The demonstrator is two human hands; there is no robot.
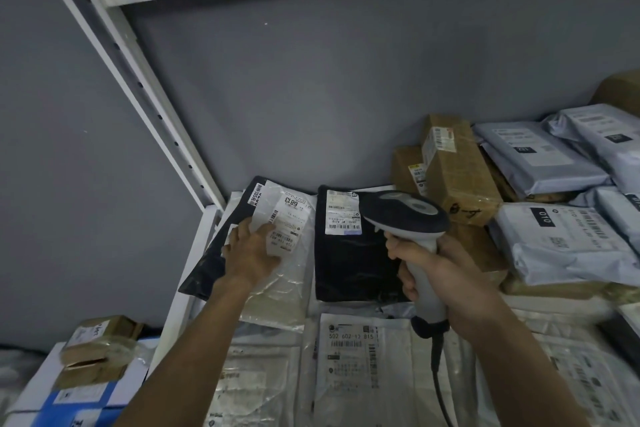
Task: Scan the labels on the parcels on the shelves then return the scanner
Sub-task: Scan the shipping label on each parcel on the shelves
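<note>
- While the right hand point(437, 274) gripped the handle of the scanner point(408, 218), fingers curled tight round the pale grip, the scanner's dark head pointed toward the back of the shelf point(194, 253).
- The scanner hung just above the black parcel point(346, 267), its head overlapping the right edge of that parcel's white label point(341, 215).
- A dark cable point(437, 364) dropped from the foot of the handle, down over the white mailers point(349, 374) at the front.
- The left hand point(252, 250) lay on the clear plastic parcel point(287, 274), fingers straight and slightly spread, pressing the lower edge of its label point(289, 222) marked 6813.
- That clear parcel rested partly on another black bag point(214, 253) beside the white upright of the shelf.
- To the right, brown boxes point(457, 177) stood against the grey wall, with grey mailers point(554, 246) piled beyond them.
</note>
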